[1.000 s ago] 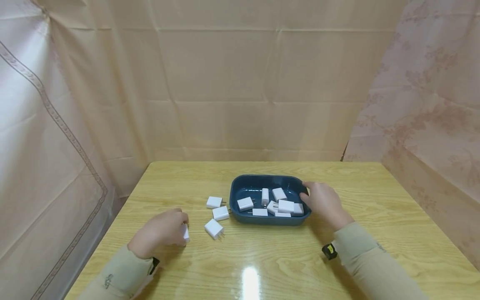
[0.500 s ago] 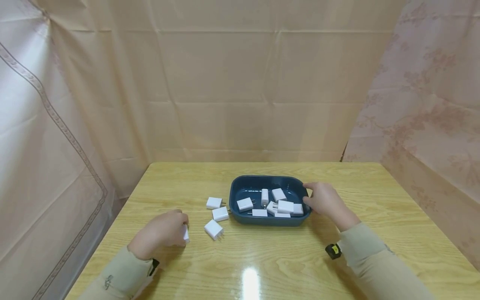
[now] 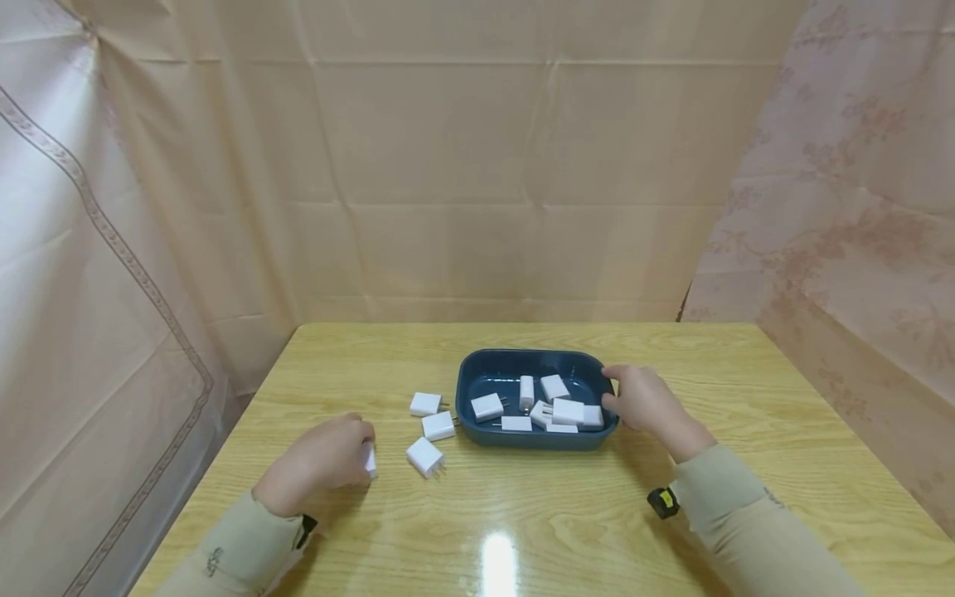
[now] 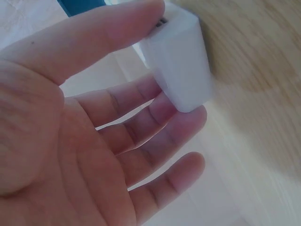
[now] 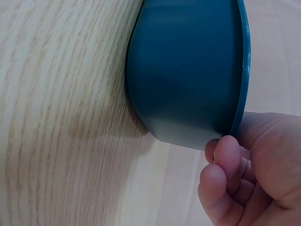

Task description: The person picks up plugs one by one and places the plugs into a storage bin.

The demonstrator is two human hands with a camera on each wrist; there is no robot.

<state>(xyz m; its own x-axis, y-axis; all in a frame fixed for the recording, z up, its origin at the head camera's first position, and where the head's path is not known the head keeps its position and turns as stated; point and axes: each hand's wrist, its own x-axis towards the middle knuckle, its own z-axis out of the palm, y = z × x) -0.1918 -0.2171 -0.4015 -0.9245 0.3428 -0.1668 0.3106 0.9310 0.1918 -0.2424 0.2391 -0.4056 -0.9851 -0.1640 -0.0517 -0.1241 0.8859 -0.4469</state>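
A white plug-in charger is held between the thumb and fingers of my left hand, at the left of the table. In the head view most of this charger is hidden behind the fingers. My right hand pinches the right end of a dark blue rectangular dish. In the right wrist view, fingers curl against the outside of its rim. Inside the dish lie several white chargers, some overlapping.
Three loose chargers lie between my left hand and the dish: a rear one, a middle one near the dish's wall, and a front one. All are on the wooden table. A beige curtain hangs behind.
My right wrist and forearm have shifted slightly to the right, while the hand stays at the dish's end. The left hand, the dish and the chargers look almost unmoved.
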